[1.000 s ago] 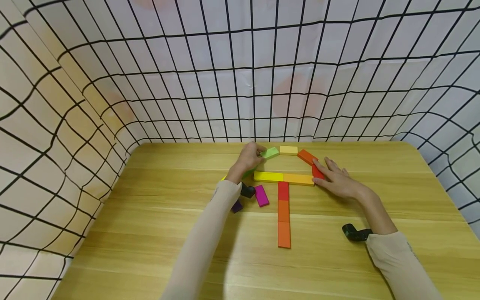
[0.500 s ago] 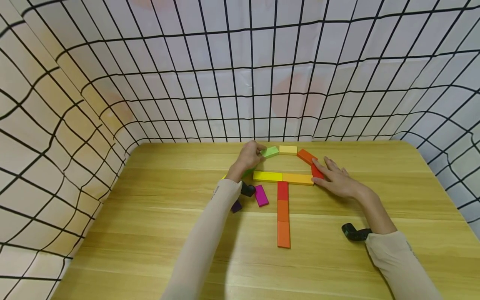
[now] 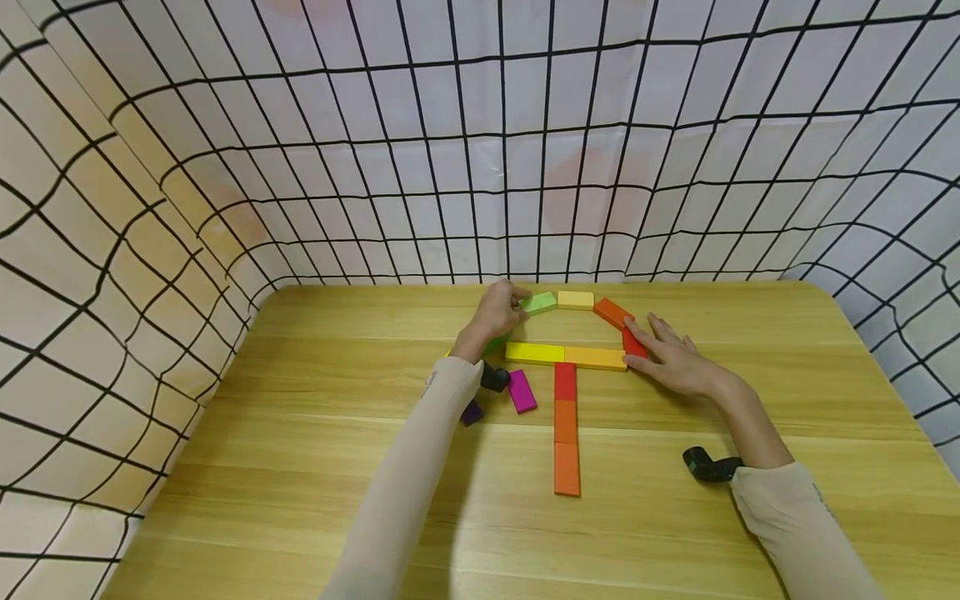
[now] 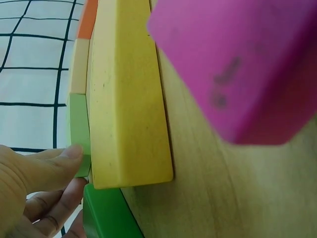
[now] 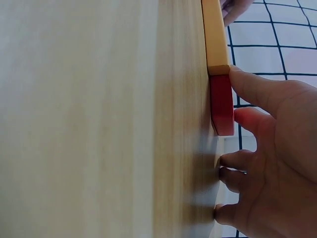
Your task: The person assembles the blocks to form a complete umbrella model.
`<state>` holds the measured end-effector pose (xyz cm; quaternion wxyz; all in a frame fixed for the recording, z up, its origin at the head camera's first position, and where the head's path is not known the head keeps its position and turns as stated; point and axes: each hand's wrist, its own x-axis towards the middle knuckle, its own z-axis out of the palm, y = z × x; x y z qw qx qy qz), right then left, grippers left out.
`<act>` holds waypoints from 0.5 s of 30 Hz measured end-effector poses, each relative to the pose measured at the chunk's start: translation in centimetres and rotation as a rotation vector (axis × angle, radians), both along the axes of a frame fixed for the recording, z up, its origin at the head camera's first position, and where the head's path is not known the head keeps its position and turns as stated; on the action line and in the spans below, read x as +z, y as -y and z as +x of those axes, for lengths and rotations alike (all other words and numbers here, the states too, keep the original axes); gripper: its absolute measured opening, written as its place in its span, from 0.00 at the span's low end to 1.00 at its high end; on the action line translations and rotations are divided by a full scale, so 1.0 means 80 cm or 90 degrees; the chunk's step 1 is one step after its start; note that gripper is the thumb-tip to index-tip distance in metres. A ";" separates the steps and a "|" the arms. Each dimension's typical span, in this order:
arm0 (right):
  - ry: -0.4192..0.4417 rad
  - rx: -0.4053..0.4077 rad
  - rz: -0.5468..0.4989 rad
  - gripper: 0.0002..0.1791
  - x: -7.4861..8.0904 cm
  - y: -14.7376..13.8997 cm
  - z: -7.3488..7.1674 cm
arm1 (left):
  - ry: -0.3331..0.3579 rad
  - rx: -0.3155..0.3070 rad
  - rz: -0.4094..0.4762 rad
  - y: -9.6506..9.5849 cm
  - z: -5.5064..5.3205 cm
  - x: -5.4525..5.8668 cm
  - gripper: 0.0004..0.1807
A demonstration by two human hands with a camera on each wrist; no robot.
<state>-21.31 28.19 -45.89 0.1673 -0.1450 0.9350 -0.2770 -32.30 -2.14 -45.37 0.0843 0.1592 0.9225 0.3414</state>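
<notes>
My left hand (image 3: 498, 312) pinches the near-left end of a light green block (image 3: 539, 303) at the back of the wooden table. The thumb (image 4: 69, 154) lies on that block in the left wrist view, with the other fingers curled behind it. A dark green block (image 4: 110, 213) shows beside those fingers. My right hand (image 3: 678, 362) is spread, its thumb and index fingertip at a red block (image 3: 633, 342) on the right of the arc. A pale yellow block (image 3: 576, 301) and an orange-red block (image 3: 614, 313) lie between the two hands.
Below the arc, a yellow block (image 3: 536, 353) and a light orange block (image 3: 596, 359) form a row. A column of red and orange blocks (image 3: 567, 429) runs toward me. A magenta block (image 3: 522, 392) and a dark purple block (image 3: 472, 413) lie left. A black-grid backdrop (image 3: 465, 167) surrounds the table.
</notes>
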 end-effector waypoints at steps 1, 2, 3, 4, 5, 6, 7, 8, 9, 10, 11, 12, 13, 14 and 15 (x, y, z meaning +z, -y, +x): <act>0.000 0.000 0.000 0.43 0.000 0.000 0.000 | -0.003 -0.002 -0.001 0.000 -0.001 0.000 0.23; 0.000 0.000 -0.001 0.43 0.001 0.000 0.000 | -0.005 -0.004 -0.001 0.001 -0.001 0.000 0.23; 0.001 0.000 -0.001 0.43 0.001 0.001 0.000 | -0.006 -0.006 -0.001 0.001 -0.001 -0.001 0.22; 0.002 -0.001 -0.002 0.43 0.001 0.001 0.000 | -0.008 -0.008 -0.003 0.001 -0.002 -0.001 0.22; 0.003 -0.001 -0.002 0.44 0.002 0.001 0.000 | -0.009 -0.010 -0.002 0.001 -0.002 -0.001 0.22; 0.003 -0.001 -0.003 0.44 0.002 0.001 0.000 | -0.009 -0.011 -0.001 0.001 -0.002 -0.001 0.22; 0.004 -0.001 -0.003 0.44 0.002 0.001 0.000 | -0.009 -0.012 0.001 0.001 -0.002 -0.001 0.22; 0.004 -0.001 -0.003 0.44 0.002 0.001 0.000 | -0.008 -0.013 0.003 0.001 -0.002 -0.001 0.22; 0.004 -0.001 -0.003 0.44 0.002 0.001 0.000 | -0.007 -0.013 0.005 0.001 -0.002 -0.001 0.22; 0.004 -0.001 -0.003 0.44 0.002 0.001 0.000 | -0.006 -0.014 0.007 0.001 -0.002 -0.001 0.22; 0.003 -0.001 -0.002 0.44 0.002 0.001 0.000 | -0.006 -0.014 0.009 0.002 -0.002 -0.002 0.22; 0.004 -0.001 -0.002 0.44 0.002 0.001 0.000 | -0.006 -0.014 0.010 0.002 -0.002 -0.002 0.22; 0.003 -0.001 -0.002 0.44 0.002 0.001 0.000 | -0.006 -0.015 0.010 0.002 -0.002 -0.002 0.22; 0.003 0.000 -0.001 0.44 0.002 0.001 0.000 | -0.006 -0.015 0.009 0.002 -0.001 -0.002 0.22; 0.004 0.000 -0.001 0.44 0.002 0.001 0.000 | -0.006 -0.016 0.008 0.003 -0.001 -0.002 0.22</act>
